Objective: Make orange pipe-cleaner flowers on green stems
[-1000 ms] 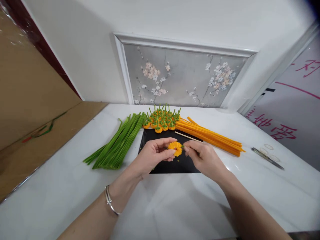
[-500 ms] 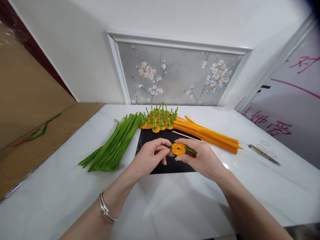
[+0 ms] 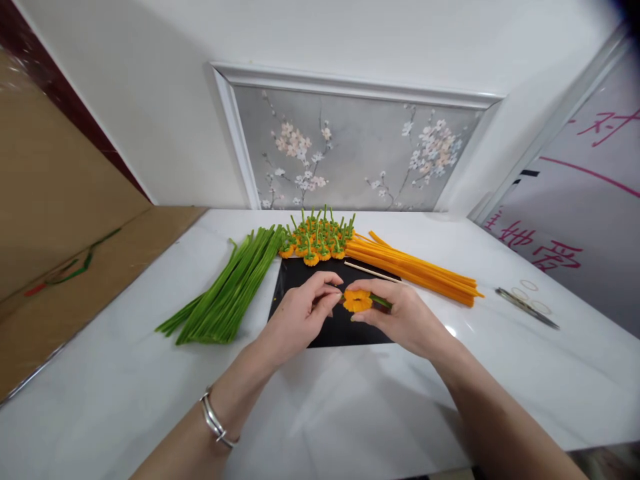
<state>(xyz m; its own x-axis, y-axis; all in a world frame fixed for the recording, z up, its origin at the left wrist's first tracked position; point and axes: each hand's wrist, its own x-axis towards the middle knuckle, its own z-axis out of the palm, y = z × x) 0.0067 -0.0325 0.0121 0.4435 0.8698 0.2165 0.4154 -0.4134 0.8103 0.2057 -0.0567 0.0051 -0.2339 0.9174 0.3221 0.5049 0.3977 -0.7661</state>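
Between thumb and fingers of my right hand (image 3: pixel 405 313) is a small orange pipe-cleaner flower (image 3: pixel 357 301), its ruffled, open side facing me. A green pipe cleaner (image 3: pixel 381 301) sticks out on the flower's right, under my right fingers. My left hand (image 3: pixel 305 307) is pinched closed just left of the flower, on what looks like a bit of green pipe cleaner; most of it is hidden by the fingers. Both hands are above a black mat (image 3: pixel 350 337). Behind it stand several finished orange pieces (image 3: pixel 320 240) with green stems pointing up.
A bundle of green pipe cleaners (image 3: pixel 227 293) lies on the left of the white table (image 3: pixel 320 413), a bundle of orange pipe cleaners (image 3: pixel 415 270) on the right. A thin pale stick (image 3: pixel 370 271) crosses the mat's back edge. Scissors (image 3: pixel 527 308) and rubber bands (image 3: pixel 529 285) lie far right.
The flower has tilted in my right fingers, so its opening looks wider. My left hand has shifted slightly and its fingers have curled in more. The things on the table stay put.
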